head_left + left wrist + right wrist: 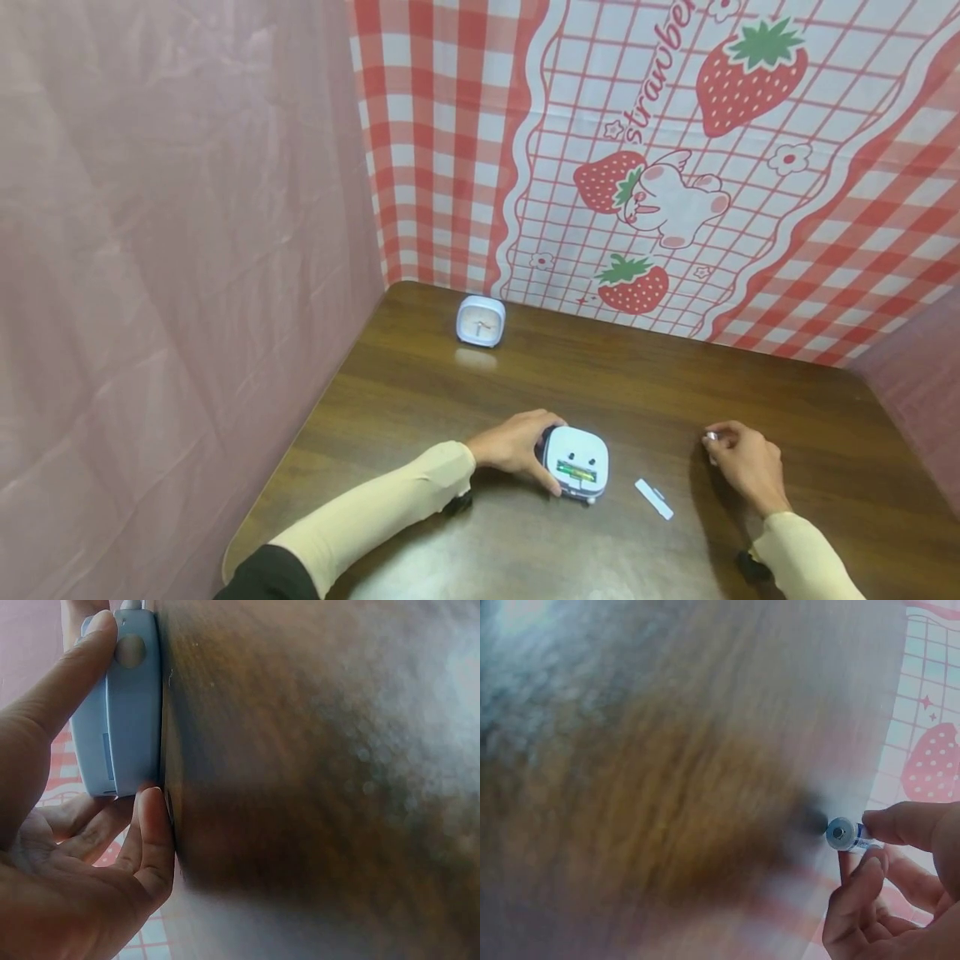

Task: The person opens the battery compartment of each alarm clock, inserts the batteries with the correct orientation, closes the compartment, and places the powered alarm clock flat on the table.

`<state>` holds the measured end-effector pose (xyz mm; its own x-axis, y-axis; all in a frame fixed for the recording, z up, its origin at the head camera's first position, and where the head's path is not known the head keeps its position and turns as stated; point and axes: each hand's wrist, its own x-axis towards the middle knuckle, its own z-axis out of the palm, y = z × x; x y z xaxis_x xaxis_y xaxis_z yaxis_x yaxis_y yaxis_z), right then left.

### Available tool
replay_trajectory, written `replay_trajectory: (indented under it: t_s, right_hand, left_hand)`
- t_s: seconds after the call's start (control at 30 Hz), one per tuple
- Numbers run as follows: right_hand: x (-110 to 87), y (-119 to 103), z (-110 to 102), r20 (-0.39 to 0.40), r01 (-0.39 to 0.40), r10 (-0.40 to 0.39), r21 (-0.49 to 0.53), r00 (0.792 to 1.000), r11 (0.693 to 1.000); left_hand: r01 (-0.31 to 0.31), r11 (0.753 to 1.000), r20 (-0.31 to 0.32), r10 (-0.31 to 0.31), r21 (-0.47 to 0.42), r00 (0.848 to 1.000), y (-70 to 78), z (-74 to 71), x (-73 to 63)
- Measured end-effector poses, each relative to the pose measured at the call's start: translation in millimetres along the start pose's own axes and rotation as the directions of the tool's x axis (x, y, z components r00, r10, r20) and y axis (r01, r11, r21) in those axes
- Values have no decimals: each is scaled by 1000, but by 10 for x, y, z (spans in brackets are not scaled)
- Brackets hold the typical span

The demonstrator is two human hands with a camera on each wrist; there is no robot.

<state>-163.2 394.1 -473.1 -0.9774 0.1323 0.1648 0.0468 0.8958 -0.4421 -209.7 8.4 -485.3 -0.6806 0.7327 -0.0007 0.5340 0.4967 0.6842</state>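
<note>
My left hand [521,446] holds a white alarm clock [555,450] by its left side, thumb at the near edge and fingers round the far side. The clock lies with its back up on the brown table. In its back, the battery compartment [577,472] is uncovered and something green and yellow shows inside. The left wrist view has the clock's side [136,727] edge-on between thumb and fingers. My right hand [748,467] pinches a small battery [842,834] between thumb and fingers, off to the right. Between the hands lies a narrow white battery cover [654,498].
A second small clock [480,322], pale with a white dial, stands upright at the back left of the table [420,392]. Behind the table hangs a red-and-white checked cloth [442,150] with strawberries. A pink curtain [187,250] borders the left side.
</note>
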Motion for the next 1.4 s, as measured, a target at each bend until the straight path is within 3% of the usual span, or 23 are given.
replay_trajectory:
  t_s: [0.2,0.63,1.03,1.4]
  right_hand:
    - [-5,3,-2,-56,-10,13,53,998,999]
    - [-56,20,43,5,-16,16,5,1000,1000]
    - [-96,122,-167,172,-40,46,-38,984,998]
    - [-137,144,-153,84,-42,44,-24,995,999]
  left_hand:
    - [5,1000,-1,-5,12,1000,17,-7,-2]
    - [7,1000,1,-7,5,1000,-1,34,5]
    - [23,1000,3,-23,-4,1000,21,25,-9]
    - [20,1000,-1,-20,-1,1000,23,29,0]
